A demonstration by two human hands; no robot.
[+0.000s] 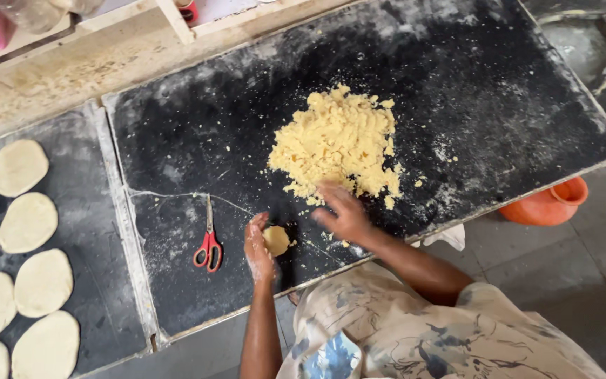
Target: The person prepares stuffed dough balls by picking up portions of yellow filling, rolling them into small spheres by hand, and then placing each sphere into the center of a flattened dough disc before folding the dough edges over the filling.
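Observation:
A heap of crumbly yellow filling (338,144) lies in the middle of the black stone slab (457,84). My right hand (344,213) reaches to the near edge of the heap, fingers spread and touching the crumbs. My left hand (257,245) stands on its side near the slab's front edge, cupped against a small round yellow ball (276,240) of the same filling. Both hands are dusted with flour.
Red-handled scissors (208,242) lie on the slab left of my left hand, beside a thin white string (177,194). Several flat pale dough discs (29,221) cover a second dark slab at left. An orange pot (548,203) stands on the floor at right.

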